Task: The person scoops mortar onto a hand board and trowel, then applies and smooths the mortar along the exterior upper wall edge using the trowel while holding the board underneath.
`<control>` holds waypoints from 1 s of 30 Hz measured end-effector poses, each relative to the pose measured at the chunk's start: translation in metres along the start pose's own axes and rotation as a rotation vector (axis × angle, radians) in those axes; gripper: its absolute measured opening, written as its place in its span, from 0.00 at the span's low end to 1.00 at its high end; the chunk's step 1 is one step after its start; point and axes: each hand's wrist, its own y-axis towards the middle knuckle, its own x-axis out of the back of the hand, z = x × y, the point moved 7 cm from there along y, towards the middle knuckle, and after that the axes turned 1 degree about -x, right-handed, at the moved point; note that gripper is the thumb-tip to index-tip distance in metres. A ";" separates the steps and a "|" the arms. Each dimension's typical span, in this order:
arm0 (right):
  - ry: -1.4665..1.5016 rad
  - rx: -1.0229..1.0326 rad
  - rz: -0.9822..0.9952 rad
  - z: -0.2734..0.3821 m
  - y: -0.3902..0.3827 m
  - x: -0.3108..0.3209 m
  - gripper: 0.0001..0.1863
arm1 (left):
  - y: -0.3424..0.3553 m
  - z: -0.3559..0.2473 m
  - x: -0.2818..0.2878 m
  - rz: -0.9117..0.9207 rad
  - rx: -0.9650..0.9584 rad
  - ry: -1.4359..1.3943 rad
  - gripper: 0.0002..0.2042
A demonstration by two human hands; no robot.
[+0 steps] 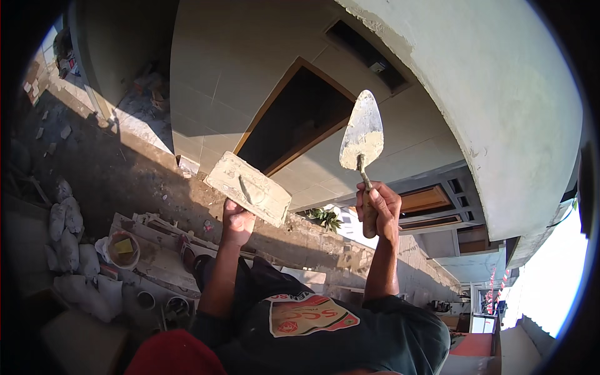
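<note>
I am looking down past a rendered wall [487, 94] at a tiled porch [237, 69] with a dark doorway [294, 119]. Below, white sacks [69, 237] are lying beside a bucket [124, 249] on planks [156, 250]. A small green plant [325, 217] is growing near paving [375, 262], and rubble [53, 134] is lying scattered across the shaded ground.

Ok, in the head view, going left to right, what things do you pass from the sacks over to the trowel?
Pale sacks → bucket → left hand under the mortar board → potted plant → right hand gripping the trowel.
</note>
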 end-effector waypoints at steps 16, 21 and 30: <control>-0.952 0.426 -0.294 0.130 0.052 -0.048 0.20 | -0.175 0.046 0.234 -0.449 -0.233 -0.110 0.35; -0.947 0.420 -0.391 0.139 0.057 -0.053 0.21 | -0.131 0.031 0.195 -0.314 -0.240 0.096 0.42; -0.938 0.210 -0.561 0.111 0.017 0.028 0.19 | -0.073 0.008 0.140 -0.122 -0.211 -0.021 0.34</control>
